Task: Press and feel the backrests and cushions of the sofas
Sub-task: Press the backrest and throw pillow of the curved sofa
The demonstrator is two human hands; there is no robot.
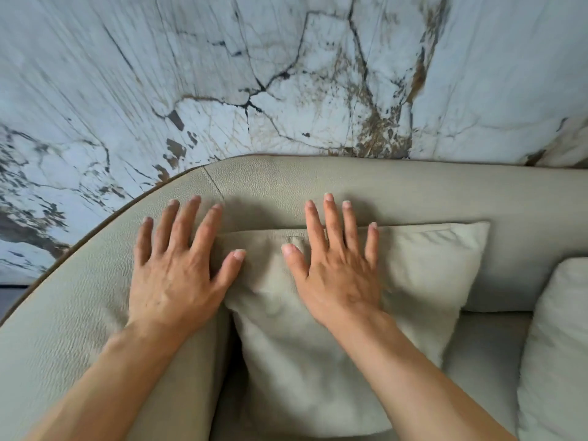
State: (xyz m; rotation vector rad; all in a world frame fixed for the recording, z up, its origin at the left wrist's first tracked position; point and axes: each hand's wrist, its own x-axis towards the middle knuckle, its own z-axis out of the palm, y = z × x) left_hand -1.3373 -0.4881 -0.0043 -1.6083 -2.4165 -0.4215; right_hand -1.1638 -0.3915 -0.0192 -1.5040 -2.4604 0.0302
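Note:
A beige sofa fills the lower half of the view, its curved grained backrest [413, 189] running from the left round to the right. A matching soft cushion [423, 265] leans against the backrest in the middle. My left hand [178, 268] lies flat with fingers spread on the curved backrest, its thumb touching the cushion's left edge. My right hand [337, 265] lies flat on the cushion's upper part, fingertips reaching over its top edge toward the backrest. Neither hand holds anything.
A second pale cushion [560, 345] stands at the right edge. The sofa seat [486, 345] shows between the two cushions. Behind the sofa rises a white marble wall [286, 74] with dark and brown veins.

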